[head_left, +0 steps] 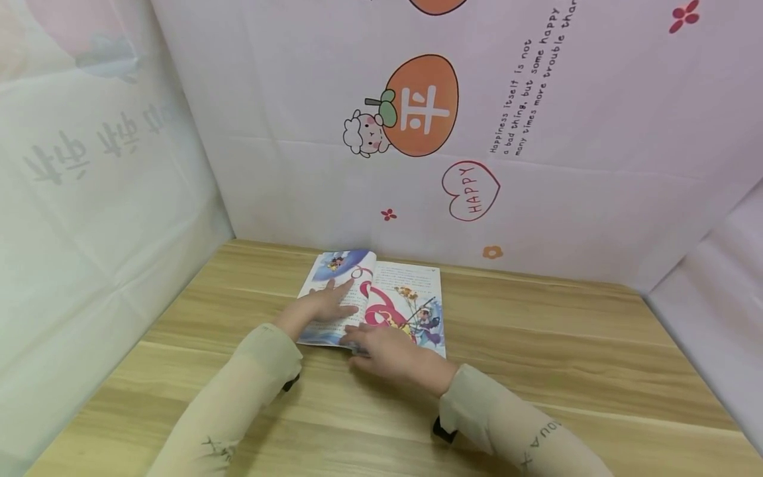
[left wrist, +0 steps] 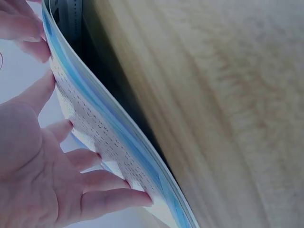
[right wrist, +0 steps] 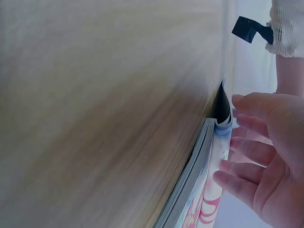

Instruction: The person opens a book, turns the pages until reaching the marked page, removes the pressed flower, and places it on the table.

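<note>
An illustrated book lies spread on the table, with pink swirls and small cartoon figures on its pages. On its left page rests my left hand, fingers spread and fairly straight, their tips touching the printed paper in the left wrist view. My right hand is over the lower part of the book near the fold, its fingers extended and slightly bent. In the right wrist view the right fingertips lie beside the curved page, above the thick page stack.
The wood-grain table carries the book close to its back edge. Behind it rises a white printed backdrop with cartoon fruit and lettering, and similar sheets hang at both sides. A black strap end sticks out at the right cuff.
</note>
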Demonstrator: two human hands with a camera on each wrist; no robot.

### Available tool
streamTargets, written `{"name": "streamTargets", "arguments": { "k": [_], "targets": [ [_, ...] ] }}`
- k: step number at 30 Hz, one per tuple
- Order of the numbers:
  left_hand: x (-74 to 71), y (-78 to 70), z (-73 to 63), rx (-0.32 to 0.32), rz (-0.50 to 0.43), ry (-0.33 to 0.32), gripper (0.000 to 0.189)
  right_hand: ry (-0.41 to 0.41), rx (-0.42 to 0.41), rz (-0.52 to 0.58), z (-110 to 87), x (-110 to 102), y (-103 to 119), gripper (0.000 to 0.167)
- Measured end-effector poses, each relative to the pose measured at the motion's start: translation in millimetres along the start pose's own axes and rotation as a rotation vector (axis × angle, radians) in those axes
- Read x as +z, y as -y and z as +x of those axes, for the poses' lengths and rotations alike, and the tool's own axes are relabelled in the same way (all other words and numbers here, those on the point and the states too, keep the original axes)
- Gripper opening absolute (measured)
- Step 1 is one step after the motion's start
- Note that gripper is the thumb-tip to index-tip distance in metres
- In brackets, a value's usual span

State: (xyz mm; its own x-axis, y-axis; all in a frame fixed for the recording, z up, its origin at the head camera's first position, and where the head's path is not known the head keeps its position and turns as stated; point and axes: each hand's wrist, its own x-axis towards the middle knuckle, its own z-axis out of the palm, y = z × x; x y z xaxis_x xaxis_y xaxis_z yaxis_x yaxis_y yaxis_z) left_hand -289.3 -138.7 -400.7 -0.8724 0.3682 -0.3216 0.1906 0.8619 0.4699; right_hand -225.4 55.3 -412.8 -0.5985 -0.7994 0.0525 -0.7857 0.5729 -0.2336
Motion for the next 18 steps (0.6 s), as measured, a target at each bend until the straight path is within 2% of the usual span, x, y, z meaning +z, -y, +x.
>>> {"name": "streamTargets", "arguments": {
  "k": [7, 12, 18],
  "targets": [
    [1.8, 2.7, 0.0, -0.025, -0.024, 0.005, 0.079, -0.063, -0.015, 0.07, -4.1, -7, -12, 0.031],
    [3.2, 2.1, 0.5, -0.051, -0.034, 0.005, 0.078, -0.119, 0.093, 0.117, -10.8, -15, -25, 0.03],
    [4.2, 2.7, 1.8, -0.051, -0.003, -0.002, 0.077, -0.222, 0.25, 0.26, -19.2, -24, -46, 0.028]
  ]
}}
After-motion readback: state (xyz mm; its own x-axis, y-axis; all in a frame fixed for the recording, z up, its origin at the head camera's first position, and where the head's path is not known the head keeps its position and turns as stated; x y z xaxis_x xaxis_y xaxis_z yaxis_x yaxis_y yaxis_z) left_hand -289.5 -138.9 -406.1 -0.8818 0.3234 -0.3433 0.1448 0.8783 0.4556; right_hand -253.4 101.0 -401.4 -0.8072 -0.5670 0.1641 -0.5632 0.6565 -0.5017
